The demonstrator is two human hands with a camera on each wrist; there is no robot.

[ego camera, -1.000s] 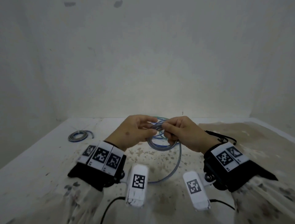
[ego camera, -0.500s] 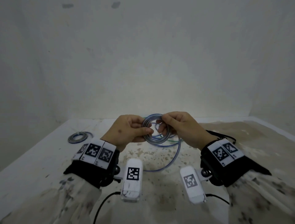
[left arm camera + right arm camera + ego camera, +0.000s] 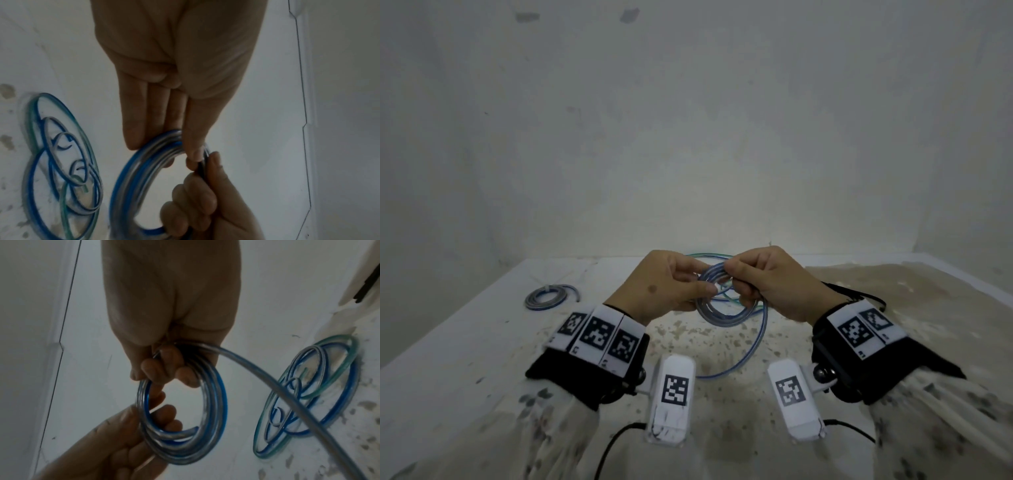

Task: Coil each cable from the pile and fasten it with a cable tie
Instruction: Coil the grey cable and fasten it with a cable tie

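Note:
A coil of clear tubing with a blue core [image 3: 724, 313] hangs between both hands above the table. My left hand [image 3: 705, 281] pinches the coil's left side between thumb and fingers [image 3: 191, 146]. My right hand [image 3: 731, 275] grips the coil's top right, its fingers [image 3: 164, 368] curled round the strands. The cable's loose tail [image 3: 758, 342] runs from the right hand [image 3: 170, 321] down in an arc to the table. In the right wrist view the coil [image 3: 207, 412] shows several turns. A pile of loose blue and green cables [image 3: 703, 256] lies behind the hands.
A finished grey-blue coil [image 3: 548, 297] lies at the table's far left. Black strips [image 3: 859, 293] lie at the right behind my right wrist. The white table [image 3: 482, 342] is stained and meets a wall close behind the pile [image 3: 61, 162].
Half a second ago the coil stood upright between the fingertips; now it hangs lower and tilted. Both hands have regripped it, and the tail's arc on the table has shifted slightly.

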